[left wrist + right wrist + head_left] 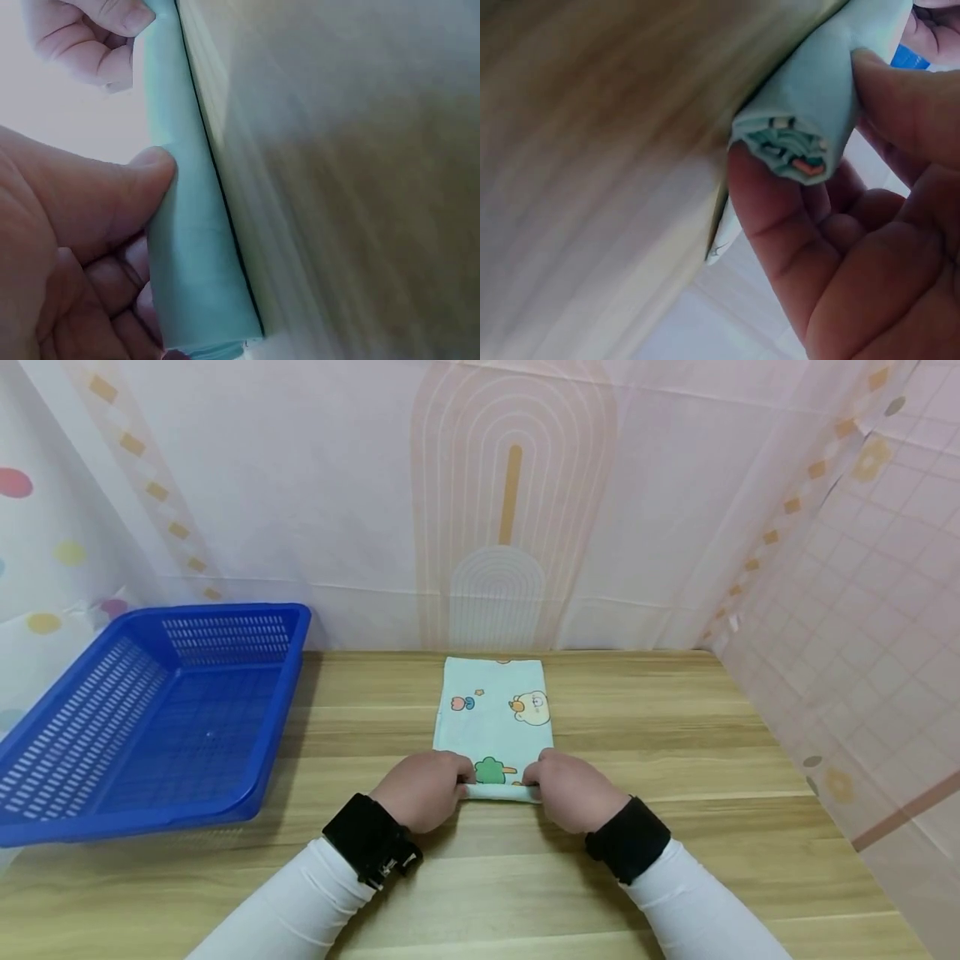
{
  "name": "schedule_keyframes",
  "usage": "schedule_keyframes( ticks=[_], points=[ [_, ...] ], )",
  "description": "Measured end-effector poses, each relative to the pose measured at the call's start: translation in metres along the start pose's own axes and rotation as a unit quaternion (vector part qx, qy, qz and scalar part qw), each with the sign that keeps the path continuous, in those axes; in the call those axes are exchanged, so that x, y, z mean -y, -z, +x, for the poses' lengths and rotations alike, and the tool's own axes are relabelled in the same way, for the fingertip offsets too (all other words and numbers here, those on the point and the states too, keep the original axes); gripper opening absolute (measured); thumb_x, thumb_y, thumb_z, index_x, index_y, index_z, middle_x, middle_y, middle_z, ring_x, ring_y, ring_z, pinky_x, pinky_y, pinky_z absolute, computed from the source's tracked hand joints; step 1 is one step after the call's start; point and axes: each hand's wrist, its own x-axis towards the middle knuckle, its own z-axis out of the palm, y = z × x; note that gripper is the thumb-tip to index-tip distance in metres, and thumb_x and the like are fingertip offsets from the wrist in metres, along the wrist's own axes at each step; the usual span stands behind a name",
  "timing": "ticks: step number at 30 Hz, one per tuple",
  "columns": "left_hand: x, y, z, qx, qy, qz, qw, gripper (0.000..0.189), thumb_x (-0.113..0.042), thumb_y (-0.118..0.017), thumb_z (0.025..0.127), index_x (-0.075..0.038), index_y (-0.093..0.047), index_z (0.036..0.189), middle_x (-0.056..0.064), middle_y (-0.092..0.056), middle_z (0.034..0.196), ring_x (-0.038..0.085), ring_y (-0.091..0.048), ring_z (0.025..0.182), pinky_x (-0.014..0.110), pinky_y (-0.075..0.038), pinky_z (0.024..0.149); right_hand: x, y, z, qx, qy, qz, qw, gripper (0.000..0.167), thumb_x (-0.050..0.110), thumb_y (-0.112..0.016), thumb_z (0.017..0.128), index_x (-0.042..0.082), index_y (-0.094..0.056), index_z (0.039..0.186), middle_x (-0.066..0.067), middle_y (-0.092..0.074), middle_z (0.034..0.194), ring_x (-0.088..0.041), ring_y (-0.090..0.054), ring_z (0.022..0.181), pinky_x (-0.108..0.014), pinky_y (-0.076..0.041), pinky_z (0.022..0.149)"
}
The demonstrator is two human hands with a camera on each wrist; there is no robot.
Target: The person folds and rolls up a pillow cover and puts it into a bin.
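A light mint cloth (491,727) printed with a duck, a tree and small flowers lies folded in a narrow strip on the table. Its near edge is rolled into a tight tube (199,247); spiral layers show at the tube's end in the right wrist view. My left hand (429,789) pinches the left end of the roll, thumb (139,184) on the near side. At the right end, my right hand (573,789) holds the roll between thumb (900,94) and curled fingers. Some fingertips are hidden behind the cloth.
A blue plastic basket (273,727) with slotted walls stands at the left of the wooden table (675,727). Behind the table hangs a patterned curtain (337,485), and a checked sheet (885,610) borders the right side.
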Motion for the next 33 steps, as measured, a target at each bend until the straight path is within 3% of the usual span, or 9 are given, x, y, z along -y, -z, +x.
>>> schedule_keyframes(
  ticks=[7, 12, 16, 25, 30, 33],
  points=[
    [0.005, 0.002, 0.004, 0.014, 0.013, -0.018, 0.9996, 0.006, -0.017, -0.069, 0.102, -0.018, -0.075, 0.099, -0.006, -0.071, 0.094, 0.014, -0.061, 0.085, 0.038, -0.056, 0.088, -0.005, 0.003, 0.007, 0.021, -0.033, 0.051, 0.9979, 0.011, 0.005, -0.069, 0.099, 0.01, -0.079, 0.103, 0.0, -0.073, 0.095, -0.015, -0.059, 0.085, -0.036, -0.056, 0.086],
    [0.007, 0.002, 0.007, 0.011, 0.027, -0.035, 0.999, 0.007, -0.018, -0.069, 0.102, -0.018, -0.077, 0.103, -0.006, -0.073, 0.098, 0.014, -0.064, 0.091, 0.039, -0.056, 0.094, -0.007, 0.004, 0.009, 0.01, -0.043, 0.063, 0.997, 0.004, 0.009, -0.071, 0.099, 0.012, -0.073, 0.098, 0.003, -0.067, 0.087, -0.015, -0.057, 0.08, -0.033, -0.051, 0.079],
    [0.009, 0.001, 0.008, 0.004, 0.03, -0.04, 0.9988, 0.006, -0.018, -0.071, 0.101, -0.019, -0.076, 0.099, -0.007, -0.073, 0.095, 0.014, -0.064, 0.09, 0.039, -0.056, 0.094, -0.009, 0.003, 0.01, 0.003, -0.049, 0.076, 0.9959, 0.011, 0.01, -0.073, 0.099, 0.015, -0.065, 0.092, 0.003, -0.06, 0.082, -0.016, -0.055, 0.077, -0.031, -0.047, 0.074],
    [0.007, 0.0, 0.008, -0.005, 0.041, -0.051, 0.9979, 0.008, -0.016, -0.071, 0.101, -0.018, -0.079, 0.1, -0.006, -0.075, 0.1, 0.016, -0.067, 0.097, 0.041, -0.056, 0.097, -0.006, 0.004, 0.012, 0.002, -0.066, 0.071, 0.9953, 0.015, 0.01, -0.073, 0.099, 0.016, -0.066, 0.087, 0.003, -0.062, 0.083, -0.017, -0.055, 0.077, -0.032, -0.048, 0.075],
    [0.004, 0.0, 0.006, -0.005, 0.037, -0.029, 0.9989, 0.015, -0.01, -0.068, 0.101, -0.014, -0.08, 0.108, -0.001, -0.077, 0.11, 0.021, -0.07, 0.108, 0.042, -0.056, 0.1, -0.002, 0.004, 0.012, -0.007, -0.064, 0.048, 0.9968, 0.012, 0.008, -0.074, 0.097, 0.013, -0.071, 0.086, 0.002, -0.065, 0.083, -0.017, -0.055, 0.077, -0.032, -0.05, 0.074],
    [0.0, 0.0, 0.006, -0.011, 0.026, 0.001, 0.9996, 0.017, -0.007, -0.068, 0.099, -0.012, -0.082, 0.108, 0.002, -0.077, 0.11, 0.022, -0.071, 0.105, 0.042, -0.057, 0.098, 0.0, 0.003, 0.013, -0.017, -0.051, 0.021, 0.9983, 0.01, 0.004, -0.073, 0.096, 0.011, -0.075, 0.088, -0.001, -0.068, 0.086, -0.017, -0.056, 0.079, -0.034, -0.053, 0.077]
  ],
)
